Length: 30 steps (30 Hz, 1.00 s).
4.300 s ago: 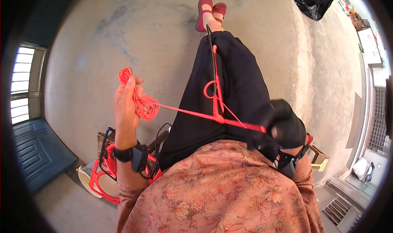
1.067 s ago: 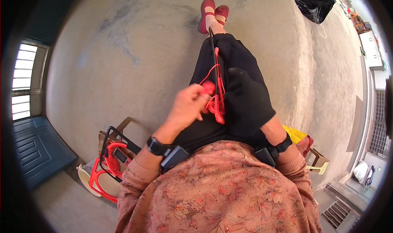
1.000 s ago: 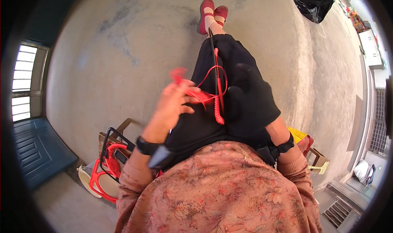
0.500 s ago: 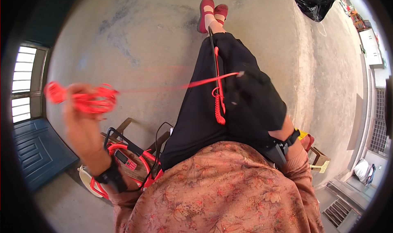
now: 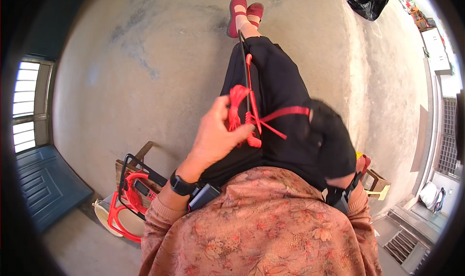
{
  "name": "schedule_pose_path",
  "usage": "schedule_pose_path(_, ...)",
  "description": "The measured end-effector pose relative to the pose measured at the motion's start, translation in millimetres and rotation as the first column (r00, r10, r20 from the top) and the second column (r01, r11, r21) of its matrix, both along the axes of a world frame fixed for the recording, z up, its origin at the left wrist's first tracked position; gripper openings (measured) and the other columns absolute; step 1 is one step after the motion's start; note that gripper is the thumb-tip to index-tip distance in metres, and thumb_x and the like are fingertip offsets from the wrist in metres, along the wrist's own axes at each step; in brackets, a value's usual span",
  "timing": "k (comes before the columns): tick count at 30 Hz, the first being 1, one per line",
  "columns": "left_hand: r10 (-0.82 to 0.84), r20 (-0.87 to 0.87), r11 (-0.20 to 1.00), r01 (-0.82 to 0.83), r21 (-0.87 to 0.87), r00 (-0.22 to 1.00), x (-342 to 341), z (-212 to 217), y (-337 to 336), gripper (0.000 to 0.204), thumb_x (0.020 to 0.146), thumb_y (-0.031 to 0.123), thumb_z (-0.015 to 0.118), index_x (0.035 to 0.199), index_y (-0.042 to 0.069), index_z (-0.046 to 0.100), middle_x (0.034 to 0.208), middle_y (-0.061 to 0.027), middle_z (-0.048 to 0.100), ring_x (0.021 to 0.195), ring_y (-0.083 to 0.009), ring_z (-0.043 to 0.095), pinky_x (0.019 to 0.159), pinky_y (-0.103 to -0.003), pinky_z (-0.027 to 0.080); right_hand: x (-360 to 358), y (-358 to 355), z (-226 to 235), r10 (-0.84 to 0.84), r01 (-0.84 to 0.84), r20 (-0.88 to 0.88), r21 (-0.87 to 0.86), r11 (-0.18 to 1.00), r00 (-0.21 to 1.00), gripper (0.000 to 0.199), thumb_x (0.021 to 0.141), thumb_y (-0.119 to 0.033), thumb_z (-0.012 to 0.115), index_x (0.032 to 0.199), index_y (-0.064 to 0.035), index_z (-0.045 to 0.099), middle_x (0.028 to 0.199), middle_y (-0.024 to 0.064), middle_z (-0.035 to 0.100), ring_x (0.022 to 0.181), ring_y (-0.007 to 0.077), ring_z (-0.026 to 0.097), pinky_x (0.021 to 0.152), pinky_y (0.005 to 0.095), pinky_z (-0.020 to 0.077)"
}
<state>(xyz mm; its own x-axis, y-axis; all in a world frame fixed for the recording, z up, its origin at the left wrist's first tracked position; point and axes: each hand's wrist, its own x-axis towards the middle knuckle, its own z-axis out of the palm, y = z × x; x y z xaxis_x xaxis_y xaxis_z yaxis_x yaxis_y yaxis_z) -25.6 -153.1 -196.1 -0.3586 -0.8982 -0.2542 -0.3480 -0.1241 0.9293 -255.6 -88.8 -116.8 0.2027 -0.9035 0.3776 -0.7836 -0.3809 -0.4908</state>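
Observation:
My bare left hand (image 5: pixel 215 135) is over my lap, its fingers curled around a looped bundle of red cord (image 5: pixel 237 101). My right hand (image 5: pixel 332 135), in a black glove and blurred by motion, grips a flat stretch of red cord (image 5: pixel 288 111) at the fingertips. That stretch runs left to a narrow black rod frame (image 5: pixel 242 48) lying lengthwise on my thighs. Red cord is wound in tight coils (image 5: pixel 254 139) along the frame's near end, just beside my left fingers. A short loose tail of cord points right below the taut stretch.
At my left stands a wooden stool (image 5: pixel 145 150) with a black frame, red cord and a phone (image 5: pixel 143 188) on it. A white bucket (image 5: pixel 104 217) is beside it. Another wooden piece (image 5: pixel 378 183) is at my right. A black plastic bag (image 5: pixel 367 2) lies far right.
My left hand has come from far left to the middle of my lap with the red cord bundle. The right hand has shifted right and nearer, still holding cord.

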Motion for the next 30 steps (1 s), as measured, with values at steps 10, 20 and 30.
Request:
schedule_pose_path(10, 0.205, 0.158, 0.94, -0.149, -0.306, 0.966, 21, 11, -11, 0.011, 0.089, 0.009, 0.06, 0.099, 0.004, 0.06, 0.087, -0.0069, 0.065, 0.078, -0.0127, 0.064, 0.064, -0.028, 0.051, 19, -42, -85, -0.054, -0.032, 0.168, 0.474, 0.88, 0.984, 0.024, 0.084, -0.014, 0.061, 0.108, -0.0112, 0.064, 0.083, 0.0138, 0.065, 0.078, 0.0312, 0.065, 0.068, 0.039, 0.0518)
schedule_pose_path(20, -0.134, 0.231, 0.928, 0.204, -0.311, 0.964, 1, -1, -23, 0.01, 0.082, 0.001, 0.064, 0.091, 0.001, 0.06, 0.081, -0.0106, 0.062, 0.061, -0.0151, 0.058, 0.058, -0.029, 0.047, -9, -50, -88, -0.018, -0.127, 0.261, 0.529, 0.839, 0.965, 0.021, 0.082, -0.015, 0.063, 0.103, -0.011, 0.064, 0.083, 0.0112, 0.064, 0.076, 0.031, 0.065, 0.067, 0.0397, 0.0515)
schedule_pose_path(30, 0.017, -0.108, 1.0, -0.015, 0.018, 0.994, 2, -16, -18, 0.018, 0.093, 0.007, 0.059, 0.11, 0.004, 0.057, 0.084, -0.0034, 0.065, 0.073, -0.0079, 0.061, 0.064, -0.022, 0.051, -2, -48, -73, 0.033, -0.093, 0.154, 0.407, 0.909, 0.988, 0.026, 0.08, -0.009, 0.067, 0.107, -0.0069, 0.066, 0.099, 0.014, 0.067, 0.082, 0.0266, 0.066, 0.074, 0.0334, 0.0521)
